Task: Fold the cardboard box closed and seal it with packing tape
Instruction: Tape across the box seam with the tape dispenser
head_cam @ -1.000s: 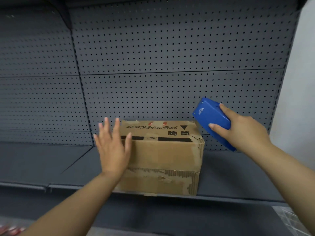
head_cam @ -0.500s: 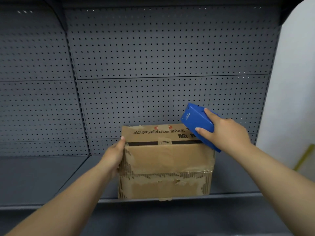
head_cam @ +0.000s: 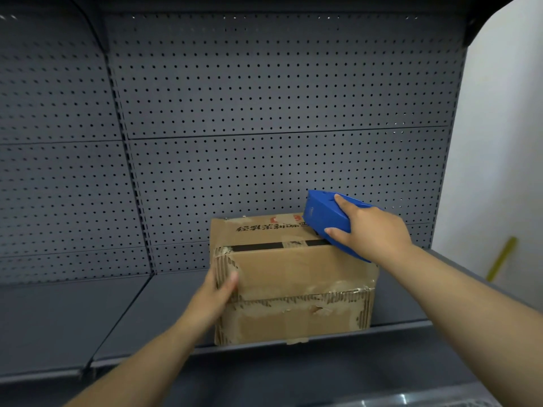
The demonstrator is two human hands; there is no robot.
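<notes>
We hold box (head_cam: 293, 277) at shelf (head_cam: 147, 304) front edge. Our left grip (head_cam: 214, 292) curls round box's left corner. Our right grip (head_cam: 373, 230) wraps blue tape tool (head_cam: 320, 212), touching box top at right.

Looked to be a shop or stockroom, going by the grey metal retail shelving: perforated back panels (head_cam: 279, 83) spread from nine through one o'clock, split by a slotted upright (head_cam: 133, 183). Had steel shelf decks (head_cam: 73, 318) at eight o'clock and a worn cardboard box (head_cam: 293, 274) standing on one at six. Ended at a plain white wall (head_cam: 499, 142) at three o'clock.
</notes>
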